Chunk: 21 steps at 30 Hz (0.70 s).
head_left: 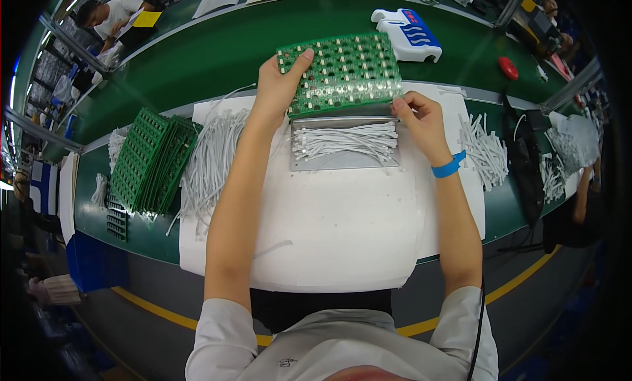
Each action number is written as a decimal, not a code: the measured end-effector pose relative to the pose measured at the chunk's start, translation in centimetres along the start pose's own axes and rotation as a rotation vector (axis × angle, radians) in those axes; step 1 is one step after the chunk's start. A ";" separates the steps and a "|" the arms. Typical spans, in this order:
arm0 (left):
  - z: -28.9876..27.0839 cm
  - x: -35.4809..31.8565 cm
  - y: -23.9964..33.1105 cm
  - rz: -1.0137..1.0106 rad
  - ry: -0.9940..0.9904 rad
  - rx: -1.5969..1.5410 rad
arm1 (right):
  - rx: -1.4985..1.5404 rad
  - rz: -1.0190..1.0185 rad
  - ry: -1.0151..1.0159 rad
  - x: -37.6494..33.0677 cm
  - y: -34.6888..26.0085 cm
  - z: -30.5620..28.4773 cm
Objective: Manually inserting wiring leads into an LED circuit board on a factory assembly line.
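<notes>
Grey-sleeved forearms reach up from the lower edge over the table (197,65), a long green bench with a white work mat (342,216) laid across its near side. Above the mat's far part, both hands hold a green circuit-board panel (342,68) clear of the surface, tilted toward the camera. Beneath it lies a grey metal tray (309,162) holding a bundle of short white cables (345,141).

Left of the tray, a stack of green panels (150,160) leans beside a loose heap of white cables (210,164); more cut cables (484,151) lie to the right, and a white and blue device (408,32) sits beyond the panel.

Gripping the panel's left edge, the left hand (276,85) has its thumb pressed on the top face. The right hand (421,114), with a blue wristband (449,165), pinches the panel's lower right corner with its fingertips closed.

As I judge it, the thin corner pinch is the weak point: if it slips, the panel could drop onto the tray and scatter the bundle. Uneven pull between the two grips could also flex the panel along its rows, and the thumb may smear the small parts under it.
</notes>
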State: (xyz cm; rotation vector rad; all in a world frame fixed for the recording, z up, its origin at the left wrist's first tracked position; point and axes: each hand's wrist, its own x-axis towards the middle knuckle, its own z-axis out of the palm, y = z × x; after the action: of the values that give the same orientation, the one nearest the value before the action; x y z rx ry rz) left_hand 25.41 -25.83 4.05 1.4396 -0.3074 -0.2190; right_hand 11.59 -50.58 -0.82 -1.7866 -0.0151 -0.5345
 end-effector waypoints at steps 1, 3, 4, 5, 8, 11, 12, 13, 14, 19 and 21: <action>0.2 -0.1 0.5 0.008 0.017 -0.025 | 0.048 0.005 -0.024 0.0 -0.1 -0.2; 0.5 -0.2 0.8 0.032 0.019 -0.057 | 0.094 0.011 -0.047 -0.2 -0.5 -0.3; 0.6 -0.3 1.0 0.032 0.022 -0.056 | 0.122 -0.016 -0.010 -0.2 -0.9 0.0; 0.8 -0.6 1.2 0.012 0.023 -0.071 | 0.149 -0.044 0.029 -0.3 -1.2 0.2; 0.6 -0.5 1.0 0.000 0.024 -0.048 | 0.239 0.016 0.069 -0.5 -2.1 0.3; 0.6 -0.5 0.6 -0.043 0.015 -0.020 | 0.237 0.088 0.012 -0.4 -1.5 -0.3; 0.6 -0.6 0.5 -0.091 0.008 -0.029 | 0.238 0.089 0.013 -0.5 -1.4 -0.3; 0.7 -0.7 0.7 -0.092 0.007 -0.029 | 0.234 0.095 0.014 -0.5 -1.4 -0.3; 0.9 -0.9 1.0 -0.136 0.002 -0.046 | 0.231 0.101 0.016 -0.5 -1.3 -0.4; 0.3 -0.8 0.8 -0.307 -0.051 -0.128 | 0.260 0.016 0.018 -0.9 -1.9 -0.1; -0.1 -0.3 0.1 -0.407 -0.126 -0.172 | 0.275 -0.056 0.021 -0.9 -1.6 0.1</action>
State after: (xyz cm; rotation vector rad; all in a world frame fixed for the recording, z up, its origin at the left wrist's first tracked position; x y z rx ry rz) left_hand 25.12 -25.60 4.15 1.3083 -0.0907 -0.6536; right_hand 10.34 -49.84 0.26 -1.5157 -0.1187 -0.5626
